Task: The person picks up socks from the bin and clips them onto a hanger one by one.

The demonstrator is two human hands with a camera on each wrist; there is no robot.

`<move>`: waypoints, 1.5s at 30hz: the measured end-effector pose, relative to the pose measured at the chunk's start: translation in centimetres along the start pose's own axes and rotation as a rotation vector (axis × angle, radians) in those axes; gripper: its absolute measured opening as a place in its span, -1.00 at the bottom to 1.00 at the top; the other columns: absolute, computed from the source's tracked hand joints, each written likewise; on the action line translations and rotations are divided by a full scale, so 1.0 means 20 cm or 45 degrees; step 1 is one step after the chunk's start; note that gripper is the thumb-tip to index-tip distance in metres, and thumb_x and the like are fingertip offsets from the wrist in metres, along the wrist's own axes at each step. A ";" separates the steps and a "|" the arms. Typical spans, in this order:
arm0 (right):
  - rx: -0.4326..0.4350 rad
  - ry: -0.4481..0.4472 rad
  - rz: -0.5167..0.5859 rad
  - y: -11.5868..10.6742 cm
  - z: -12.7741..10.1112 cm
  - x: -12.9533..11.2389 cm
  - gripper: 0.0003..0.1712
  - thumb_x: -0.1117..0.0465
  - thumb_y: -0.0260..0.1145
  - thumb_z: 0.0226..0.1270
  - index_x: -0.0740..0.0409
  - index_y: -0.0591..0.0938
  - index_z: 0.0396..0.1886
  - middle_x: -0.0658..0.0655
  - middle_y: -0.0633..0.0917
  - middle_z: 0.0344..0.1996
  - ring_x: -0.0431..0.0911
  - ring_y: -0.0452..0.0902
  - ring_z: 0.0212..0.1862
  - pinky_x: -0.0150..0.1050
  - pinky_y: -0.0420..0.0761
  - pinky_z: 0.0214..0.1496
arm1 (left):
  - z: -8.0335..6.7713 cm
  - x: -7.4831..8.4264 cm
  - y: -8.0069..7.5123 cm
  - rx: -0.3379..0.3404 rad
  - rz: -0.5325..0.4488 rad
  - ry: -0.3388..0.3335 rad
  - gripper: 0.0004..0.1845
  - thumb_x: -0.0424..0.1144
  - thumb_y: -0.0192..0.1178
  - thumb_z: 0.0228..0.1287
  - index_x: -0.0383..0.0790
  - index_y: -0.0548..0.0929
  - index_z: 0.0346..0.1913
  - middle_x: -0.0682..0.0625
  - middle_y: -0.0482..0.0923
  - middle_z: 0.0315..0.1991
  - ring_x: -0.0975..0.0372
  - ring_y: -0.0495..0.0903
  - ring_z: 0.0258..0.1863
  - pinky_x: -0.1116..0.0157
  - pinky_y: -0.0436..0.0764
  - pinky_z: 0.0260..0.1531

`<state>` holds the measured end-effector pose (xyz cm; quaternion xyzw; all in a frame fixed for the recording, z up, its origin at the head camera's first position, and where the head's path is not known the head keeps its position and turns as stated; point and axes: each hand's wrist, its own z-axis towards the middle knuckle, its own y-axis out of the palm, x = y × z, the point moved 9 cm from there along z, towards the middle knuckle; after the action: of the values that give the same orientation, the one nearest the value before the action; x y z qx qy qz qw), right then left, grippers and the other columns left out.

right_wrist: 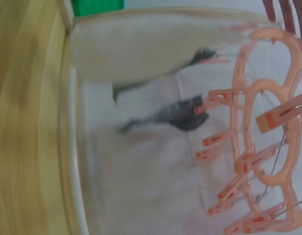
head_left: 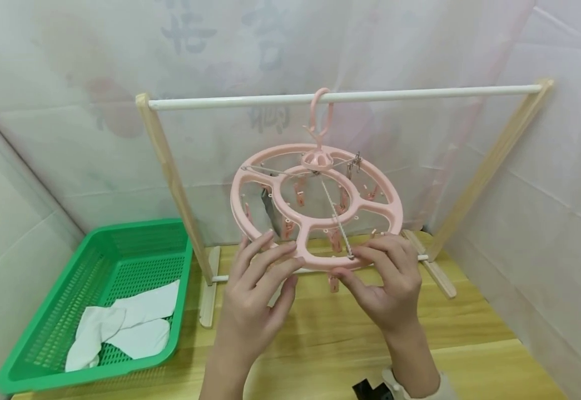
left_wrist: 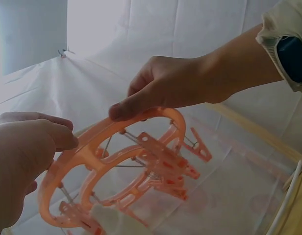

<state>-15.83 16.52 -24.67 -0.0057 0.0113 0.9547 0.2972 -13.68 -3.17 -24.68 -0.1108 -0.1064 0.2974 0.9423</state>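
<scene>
A pink round clip hanger (head_left: 302,230) hangs by its hook from a white rail, its near rim tilted down. My left hand (head_left: 257,283) holds the near-left rim, with several fingers over it. On the near-right rim, my right hand (head_left: 390,278) pinches the edge beside a cord end, thumb below. Pink clips (right_wrist: 224,139) dangle under the hanger. Dark grey socks (right_wrist: 188,115) hang from clips in the right wrist view, blurred. A pale cloth piece (right_wrist: 156,49) hangs beside them; its kind is unclear.
The white rail (head_left: 240,101) spans a wooden stand (head_left: 167,166) on a wood-grain table (head_left: 320,344). A green basket (head_left: 7,375) with white socks (head_left: 140,336) stands at the left. Pale curtains (head_left: 70,55) enclose the back and sides.
</scene>
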 end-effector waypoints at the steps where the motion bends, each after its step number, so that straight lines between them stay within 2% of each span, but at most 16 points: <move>1: 0.008 0.009 -0.012 0.00 0.00 -0.01 -0.34 -0.25 0.44 0.17 0.34 0.70 -0.57 0.27 0.63 -0.52 0.20 0.46 -0.35 -0.26 0.44 0.03 | 0.00 0.00 0.00 0.001 0.002 0.008 -0.81 -0.27 0.16 0.43 -0.12 0.74 -0.03 -0.04 0.69 0.06 -0.10 0.50 0.27 -0.30 0.29 0.30; 7: 0.042 0.030 -0.046 0.03 -0.01 -0.06 -0.35 -0.25 0.46 0.09 0.34 0.73 -0.54 0.25 0.65 -0.52 0.18 0.47 -0.36 -0.30 0.47 0.00 | 0.01 0.01 0.02 0.016 0.024 0.029 -0.76 -0.36 0.24 0.33 -0.13 0.74 0.01 -0.04 0.69 0.04 -0.14 0.47 0.27 -0.30 0.24 0.33; 12: 0.064 0.007 -0.035 0.04 -0.03 -0.09 -0.41 -0.21 0.50 0.08 0.32 0.76 -0.48 0.23 0.68 -0.49 0.15 0.50 -0.35 -0.27 0.46 -0.03 | 0.02 -0.01 0.01 0.037 0.037 0.028 -0.79 -0.35 0.26 0.35 -0.11 0.76 -0.02 -0.04 0.69 0.02 -0.11 0.45 0.27 -0.34 0.21 0.33; 19: 0.096 -0.058 0.035 0.04 0.00 -0.15 -0.48 -0.08 0.52 0.14 0.37 0.76 -0.45 0.26 0.68 -0.48 0.15 0.50 -0.36 -0.23 0.48 -0.03 | 0.02 -0.03 0.02 0.058 0.068 0.008 -0.81 -0.27 0.26 0.38 -0.02 0.78 -0.03 -0.05 0.67 0.04 -0.15 0.42 0.26 -0.30 0.23 0.33; 26: 0.108 -0.044 0.089 0.03 0.00 -0.18 -0.56 0.02 0.49 0.24 0.39 0.75 -0.45 0.27 0.70 -0.47 0.15 0.52 -0.33 -0.19 0.53 0.09 | 0.01 -0.05 0.03 0.057 0.049 -0.025 -0.83 -0.22 0.17 0.45 -0.03 0.77 -0.07 -0.05 0.66 0.04 -0.14 0.41 0.27 -0.29 0.22 0.34; 28: 0.163 -0.023 0.099 0.01 0.01 -0.17 -0.57 0.05 0.47 0.27 0.40 0.74 -0.47 0.29 0.71 -0.46 0.17 0.54 -0.31 -0.18 0.54 0.11 | 0.02 -0.05 0.03 0.065 0.039 -0.021 -0.82 -0.22 0.15 0.47 -0.03 0.77 -0.08 -0.06 0.65 0.04 -0.14 0.40 0.27 -0.29 0.21 0.34; 30: 0.293 -0.004 0.108 -0.04 0.01 -0.18 -0.57 0.09 0.45 0.27 0.40 0.70 -0.57 0.29 0.68 -0.52 0.15 0.51 -0.37 -0.24 0.55 0.03 | 0.02 -0.05 0.03 0.070 0.023 -0.023 -0.81 -0.23 0.13 0.48 -0.03 0.76 -0.07 -0.07 0.64 0.04 -0.15 0.39 0.28 -0.27 0.21 0.35; 32: 0.439 0.005 0.137 -0.09 0.00 -0.18 -0.52 0.14 0.43 0.26 0.39 0.60 -0.73 0.25 0.59 -0.65 0.06 0.44 -0.50 -0.35 0.52 -0.21 | 0.03 -0.05 0.03 0.075 0.008 -0.028 -0.80 -0.24 0.11 0.49 -0.04 0.74 -0.06 -0.08 0.63 0.05 -0.15 0.39 0.27 -0.26 0.22 0.35; 34: 0.519 -0.014 0.193 -0.11 -0.01 -0.18 -0.45 0.19 0.41 0.25 0.35 0.49 -0.86 0.18 0.47 -0.78 -0.06 0.28 -0.63 -0.46 0.34 -0.45 | 0.03 -0.05 0.03 0.078 -0.004 -0.038 -0.80 -0.24 0.09 0.50 -0.05 0.74 -0.06 -0.09 0.63 0.05 -0.16 0.38 0.28 -0.21 0.24 0.36; 36: 0.451 -0.030 0.250 -0.09 -0.02 -0.17 -0.41 0.20 0.37 0.28 0.29 0.43 -0.91 0.12 0.39 -0.83 -0.15 0.18 -0.70 -0.48 0.20 -0.59 | 0.03 -0.06 0.02 0.083 -0.010 -0.048 -0.79 -0.24 0.08 0.51 -0.05 0.73 -0.06 -0.10 0.62 0.05 -0.17 0.38 0.28 -0.19 0.24 0.36; 39: 0.164 0.008 0.268 0.00 -0.04 -0.13 -0.45 0.13 0.31 0.36 0.30 0.54 -0.82 0.10 0.46 -0.80 -0.18 0.24 -0.71 -0.46 0.25 -0.65 | 0.03 -0.07 0.02 0.083 -0.002 -0.057 -0.79 -0.23 0.07 0.51 -0.05 0.74 -0.06 -0.09 0.63 0.05 -0.17 0.37 0.29 -0.22 0.22 0.37; 42: -0.123 0.158 0.217 0.09 -0.10 -0.06 -0.50 -0.05 0.32 0.38 0.29 0.69 -0.54 0.10 0.62 -0.64 -0.13 0.46 -0.62 -0.42 0.49 -0.53 | 0.02 -0.07 0.03 0.076 0.011 -0.067 -0.78 -0.22 0.07 0.52 -0.04 0.74 -0.05 -0.09 0.63 0.06 -0.16 0.37 0.31 -0.29 0.17 0.36; 45: -0.345 0.371 0.274 0.16 -0.18 0.01 -0.56 -0.10 0.45 0.26 0.23 0.74 -0.22 0.09 0.76 -0.41 -0.10 0.67 -0.41 -0.36 0.66 -0.30 | 0.02 -0.07 0.03 0.069 0.008 -0.069 -0.78 -0.21 0.07 0.52 -0.04 0.74 -0.05 -0.09 0.63 0.06 -0.16 0.36 0.31 -0.29 0.17 0.36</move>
<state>-17.89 13.92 -28.22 -0.1822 -0.0736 0.9628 0.1855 -15.23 -3.44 -24.69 -0.0773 -0.1236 0.3060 0.9408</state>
